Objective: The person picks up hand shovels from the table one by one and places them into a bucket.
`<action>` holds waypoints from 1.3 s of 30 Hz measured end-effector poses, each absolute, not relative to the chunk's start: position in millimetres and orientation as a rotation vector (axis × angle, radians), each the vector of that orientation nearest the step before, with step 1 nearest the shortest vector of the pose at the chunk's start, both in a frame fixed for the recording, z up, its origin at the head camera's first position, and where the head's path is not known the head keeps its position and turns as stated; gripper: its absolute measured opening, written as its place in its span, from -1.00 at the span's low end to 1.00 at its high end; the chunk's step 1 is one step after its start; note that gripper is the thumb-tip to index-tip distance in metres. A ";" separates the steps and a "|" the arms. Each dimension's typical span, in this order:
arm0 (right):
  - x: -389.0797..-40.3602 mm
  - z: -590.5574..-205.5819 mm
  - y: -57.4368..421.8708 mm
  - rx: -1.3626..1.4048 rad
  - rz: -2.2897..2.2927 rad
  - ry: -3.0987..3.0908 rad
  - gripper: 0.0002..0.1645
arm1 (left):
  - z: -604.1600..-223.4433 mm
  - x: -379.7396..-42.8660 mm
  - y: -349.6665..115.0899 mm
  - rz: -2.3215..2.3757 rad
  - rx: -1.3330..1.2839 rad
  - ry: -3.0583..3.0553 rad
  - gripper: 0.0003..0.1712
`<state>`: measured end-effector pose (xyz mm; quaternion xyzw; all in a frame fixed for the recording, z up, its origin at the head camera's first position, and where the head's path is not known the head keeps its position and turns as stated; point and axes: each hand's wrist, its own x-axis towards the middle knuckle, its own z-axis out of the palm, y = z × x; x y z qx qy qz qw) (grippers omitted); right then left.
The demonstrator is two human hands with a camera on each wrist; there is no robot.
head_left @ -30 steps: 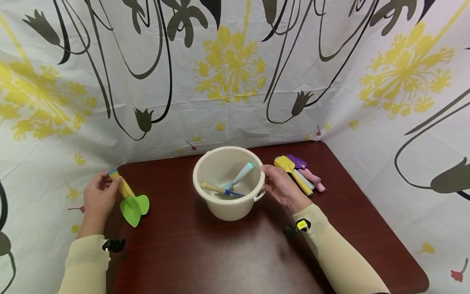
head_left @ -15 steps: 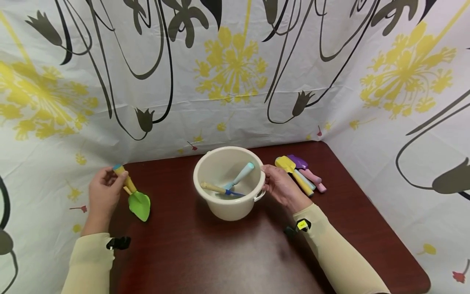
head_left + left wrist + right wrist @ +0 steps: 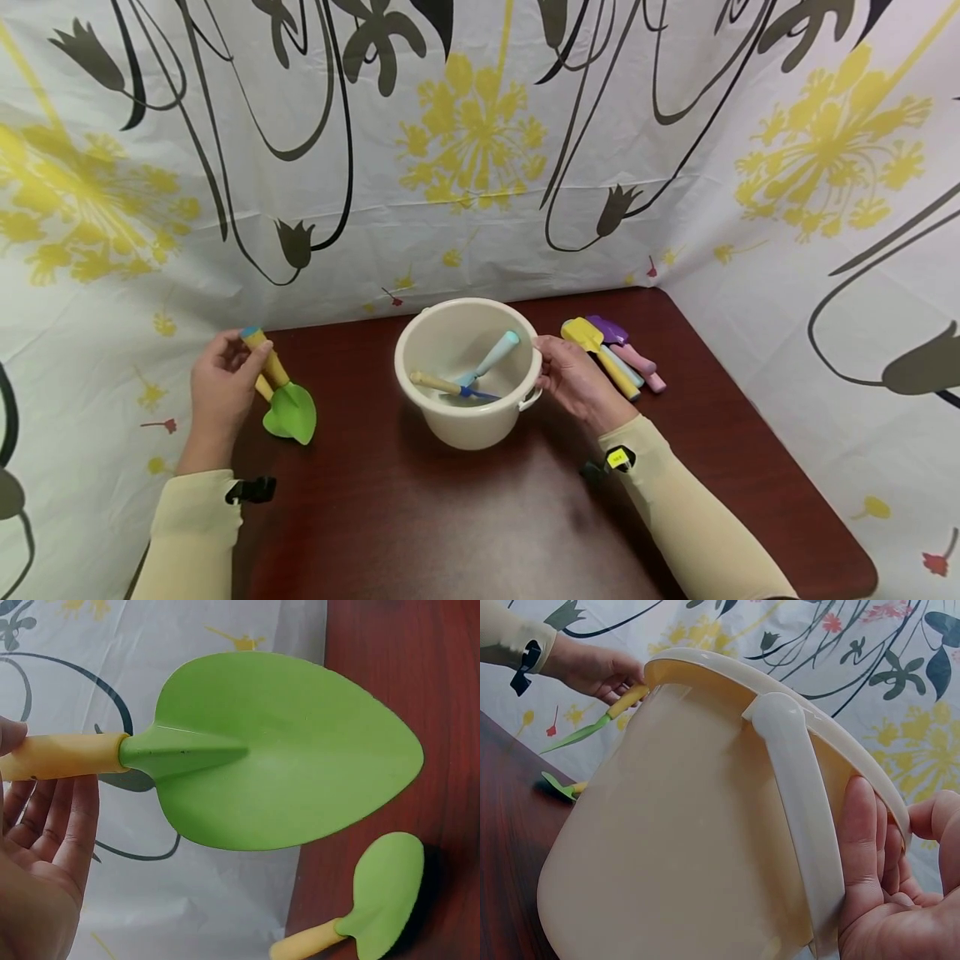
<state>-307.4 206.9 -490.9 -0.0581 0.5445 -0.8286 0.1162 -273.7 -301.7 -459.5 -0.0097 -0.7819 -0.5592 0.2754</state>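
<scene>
My left hand (image 3: 221, 387) holds a green trowel (image 3: 300, 742) by its yellow handle, which has a blue end. The trowel's broad blade points down and right, raised above the table. Below it on the tabletop lies a second green trowel (image 3: 386, 892), smaller and partly hidden in the head view. A cream bucket (image 3: 468, 429) stands at the middle of the table. My right hand (image 3: 581, 379) grips its rim, with fingers under the lip and thumb over it. Inside the bucket are a light-blue-handled tool (image 3: 497, 354) and a wooden-handled tool (image 3: 438, 383) with a blue end.
Right of the bucket lies a pile of toy garden tools, among them a yellow shovel (image 3: 582, 333), a purple one (image 3: 611, 331) and pink handles (image 3: 637, 358). A patterned cloth (image 3: 480, 250) hangs behind and beside the dark red table (image 3: 450, 533).
My left hand has moved right and a little farther back with the green trowel, whose blade now overlaps the lying one differently. The right hand and the bucket stay put.
</scene>
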 end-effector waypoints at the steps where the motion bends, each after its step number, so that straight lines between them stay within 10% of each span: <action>1: -307.5 -490.9 207.1 -0.169 -2.426 1.593 -0.68 | -458.0 -274.1 -300.9 -1.495 -0.029 -2.102 -0.72; 39: -308.4 -490.2 207.2 -0.165 -2.423 1.578 -0.66 | -371.6 -272.1 -239.2 -1.404 -0.435 -2.049 -0.74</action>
